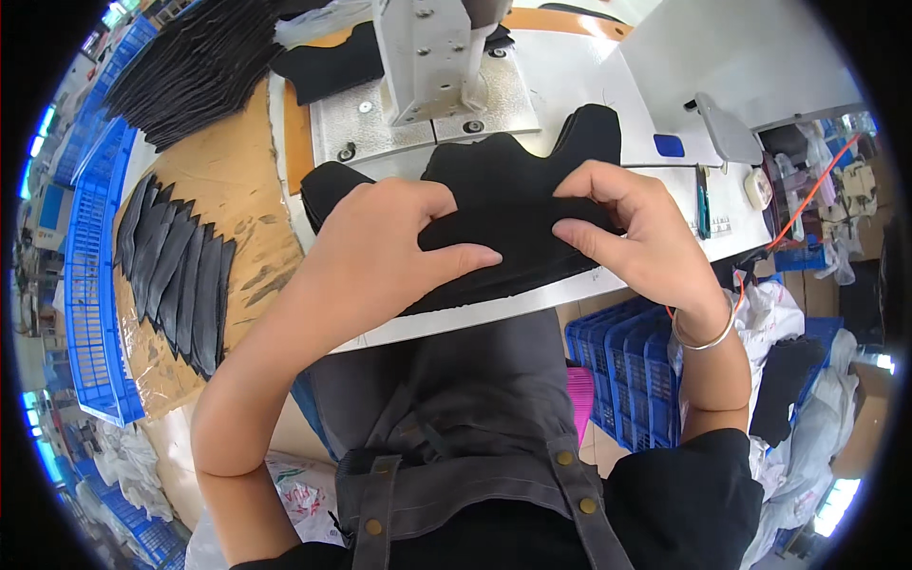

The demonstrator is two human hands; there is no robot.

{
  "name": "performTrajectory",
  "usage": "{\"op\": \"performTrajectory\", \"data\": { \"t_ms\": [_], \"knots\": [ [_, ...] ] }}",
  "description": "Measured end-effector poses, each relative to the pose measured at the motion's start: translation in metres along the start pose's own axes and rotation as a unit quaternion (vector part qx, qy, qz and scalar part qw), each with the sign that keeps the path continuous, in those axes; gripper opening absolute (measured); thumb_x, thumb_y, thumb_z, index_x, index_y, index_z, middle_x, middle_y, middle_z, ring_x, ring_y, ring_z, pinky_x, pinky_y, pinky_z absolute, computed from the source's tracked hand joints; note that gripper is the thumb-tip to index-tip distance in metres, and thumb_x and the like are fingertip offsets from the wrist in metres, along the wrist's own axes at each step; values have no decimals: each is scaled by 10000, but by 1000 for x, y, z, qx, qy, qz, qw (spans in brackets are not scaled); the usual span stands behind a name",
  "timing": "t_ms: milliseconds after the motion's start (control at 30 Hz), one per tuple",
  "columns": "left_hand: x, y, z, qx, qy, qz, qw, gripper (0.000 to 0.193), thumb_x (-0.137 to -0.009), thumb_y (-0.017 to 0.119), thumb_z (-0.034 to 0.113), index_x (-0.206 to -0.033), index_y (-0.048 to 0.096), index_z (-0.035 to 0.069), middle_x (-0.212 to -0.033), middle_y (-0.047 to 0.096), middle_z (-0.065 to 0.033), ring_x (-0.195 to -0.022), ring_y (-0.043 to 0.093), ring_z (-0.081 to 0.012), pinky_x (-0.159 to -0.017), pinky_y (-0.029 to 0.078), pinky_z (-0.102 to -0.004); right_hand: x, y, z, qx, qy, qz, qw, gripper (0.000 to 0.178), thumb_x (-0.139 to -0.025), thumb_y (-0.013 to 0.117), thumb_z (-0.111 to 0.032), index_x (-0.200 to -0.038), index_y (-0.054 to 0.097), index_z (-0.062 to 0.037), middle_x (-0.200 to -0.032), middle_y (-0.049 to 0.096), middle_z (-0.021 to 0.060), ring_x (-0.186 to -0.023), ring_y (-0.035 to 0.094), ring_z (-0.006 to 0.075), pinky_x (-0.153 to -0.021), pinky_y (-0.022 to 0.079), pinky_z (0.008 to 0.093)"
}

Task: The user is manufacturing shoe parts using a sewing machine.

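Observation:
A stack of black, curved-edged fabric pieces (513,233) lies at the front of the white machine table, below the machine head. My left hand (380,237) grips its left part, thumb across the top layer and fingers on the far side. At the right end, my right hand (641,228) pinches the folded-up fabric between thumb and fingers. The far edge of the stack shows lobes and a dip. Fingertips of both hands are partly hidden by the cloth.
A white sewing machine (432,66) stands on a metal plate beyond my hands. Dark pieces (176,275) lie fanned on brown cardboard (252,171) at left, near a taller black stack (195,71). Teal snips (703,204) lie at right. Blue crates (622,370) stand below.

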State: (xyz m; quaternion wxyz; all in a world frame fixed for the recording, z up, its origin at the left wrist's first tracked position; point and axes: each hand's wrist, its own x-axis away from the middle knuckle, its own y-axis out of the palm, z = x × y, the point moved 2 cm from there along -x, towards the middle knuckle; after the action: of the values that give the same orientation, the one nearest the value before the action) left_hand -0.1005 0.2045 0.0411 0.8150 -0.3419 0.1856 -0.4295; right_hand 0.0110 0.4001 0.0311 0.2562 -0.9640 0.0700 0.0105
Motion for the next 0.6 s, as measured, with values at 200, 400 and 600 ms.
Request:
{"op": "performTrajectory", "data": {
  "t_ms": [200,400,600],
  "knots": [
    [1,2,-2,18,-41,-9,999,398,-750,792,266,-709,539,-38,-567,273,0,-554,261,-76,-471,237,-284,-4,2,-1,-16,0,-28,999,226,-778,723,-102,-936,616,19,-745,615,60,-639,517,99,-594,434,257],
    [2,3,1,-22,-1,6,1000,448,-743,806,278,-656,487,-23,-570,249,-9,-550,241,-77,-463,223,-286,-5,-2,-6,4,30,-54,998,225,-764,739,-95,-923,625,15,-752,634,68,-667,556,105,-627,458,254],
    [3,5,-4,-10,-14,9,1000,484,-729,810,293,-646,458,-29,-573,256,-59,-550,236,-124,-468,233,-312,-6,-1,-5,-8,35,-64,997,217,-758,744,-81,-913,625,11,-751,636,59,-668,558,93,-621,459,247]
  ]
}}
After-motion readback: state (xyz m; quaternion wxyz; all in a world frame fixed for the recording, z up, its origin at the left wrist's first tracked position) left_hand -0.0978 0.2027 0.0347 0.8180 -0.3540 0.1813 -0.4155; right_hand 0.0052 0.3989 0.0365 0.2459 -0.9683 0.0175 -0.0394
